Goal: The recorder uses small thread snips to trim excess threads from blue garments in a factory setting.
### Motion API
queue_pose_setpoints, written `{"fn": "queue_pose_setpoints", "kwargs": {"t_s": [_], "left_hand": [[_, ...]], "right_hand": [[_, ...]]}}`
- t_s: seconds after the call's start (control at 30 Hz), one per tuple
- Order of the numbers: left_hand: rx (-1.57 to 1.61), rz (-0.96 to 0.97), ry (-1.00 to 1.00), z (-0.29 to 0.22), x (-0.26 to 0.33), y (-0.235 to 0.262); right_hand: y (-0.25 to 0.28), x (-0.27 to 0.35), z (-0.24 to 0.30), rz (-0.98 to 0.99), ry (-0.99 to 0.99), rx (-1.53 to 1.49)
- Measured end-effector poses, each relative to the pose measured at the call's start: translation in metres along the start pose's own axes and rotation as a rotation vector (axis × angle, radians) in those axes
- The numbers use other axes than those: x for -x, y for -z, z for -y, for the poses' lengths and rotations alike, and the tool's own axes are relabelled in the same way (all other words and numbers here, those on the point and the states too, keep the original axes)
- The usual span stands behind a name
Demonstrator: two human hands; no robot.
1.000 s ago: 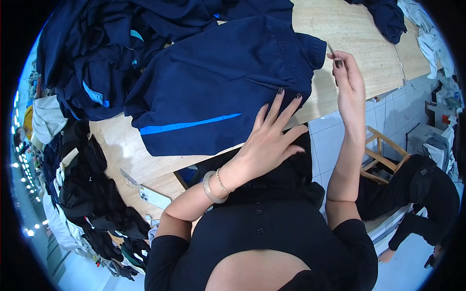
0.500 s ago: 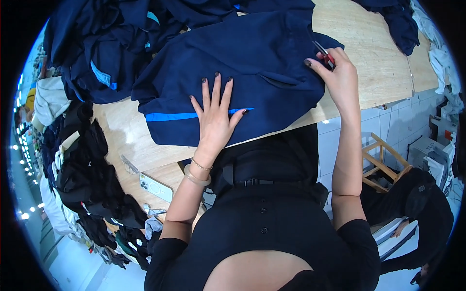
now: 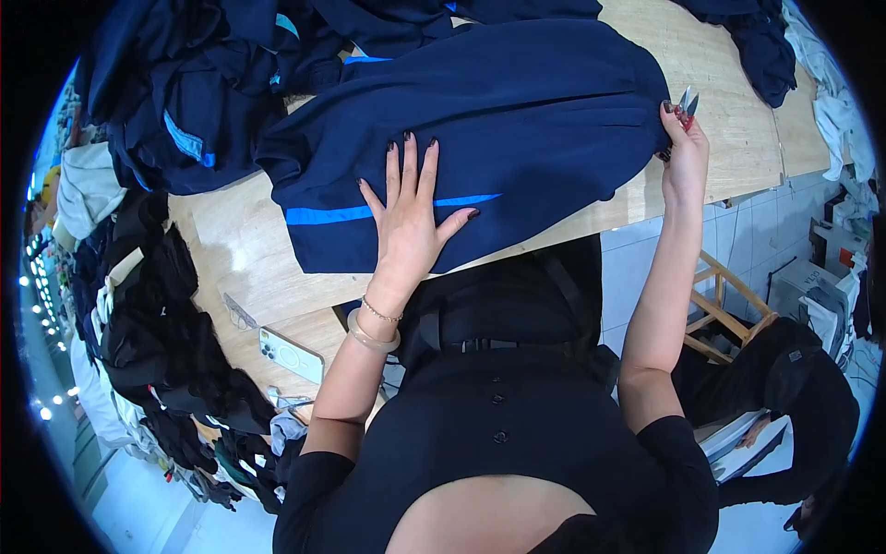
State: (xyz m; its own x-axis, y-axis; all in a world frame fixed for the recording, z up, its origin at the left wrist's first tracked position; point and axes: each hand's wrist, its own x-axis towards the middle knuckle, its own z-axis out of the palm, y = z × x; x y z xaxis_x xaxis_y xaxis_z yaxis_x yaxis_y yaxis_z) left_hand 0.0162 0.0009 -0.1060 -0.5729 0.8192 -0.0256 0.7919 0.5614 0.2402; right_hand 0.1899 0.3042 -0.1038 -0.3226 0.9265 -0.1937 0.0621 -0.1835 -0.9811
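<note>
A navy garment with a bright blue stripe (image 3: 517, 92) lies stretched over the wooden table in front of me. My left hand (image 3: 406, 222) rests flat on its near left part, fingers spread across the stripe. At the garment's right end, my right hand (image 3: 685, 166) holds small thread snips (image 3: 688, 106) with red handles, blades pointing away from me and apart. The thumb of that hand is at the fabric's edge and seems to pinch it; the fingers underneath are partly hidden.
Heaped navy garments (image 3: 185, 102) cover the table's far left. Dark clothing (image 3: 157, 323) is piled along the left side, near a phone (image 3: 291, 355). More dark cloth (image 3: 761, 55) lies far right. A wooden stool (image 3: 729, 309) and a person in black (image 3: 812, 397) are at the right.
My right hand has moved right with the snips, and the garment's right end is drawn out straighter and flatter. The left hand has stayed flat in nearly the same place.
</note>
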Motion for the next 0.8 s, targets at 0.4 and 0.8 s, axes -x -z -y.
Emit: {"fn": "queue_pose_setpoints", "kwargs": {"t_s": [0.4,0.8], "left_hand": [[0.030,0.009,0.015,-0.001,-0.001,0.004],[0.238,-0.041,-0.055,0.016,0.015,0.014]], "right_hand": [[-0.002,0.003,-0.010,0.004,-0.056,-0.016],[0.002,-0.001,-0.012,0.013,-0.071,-0.036]]}}
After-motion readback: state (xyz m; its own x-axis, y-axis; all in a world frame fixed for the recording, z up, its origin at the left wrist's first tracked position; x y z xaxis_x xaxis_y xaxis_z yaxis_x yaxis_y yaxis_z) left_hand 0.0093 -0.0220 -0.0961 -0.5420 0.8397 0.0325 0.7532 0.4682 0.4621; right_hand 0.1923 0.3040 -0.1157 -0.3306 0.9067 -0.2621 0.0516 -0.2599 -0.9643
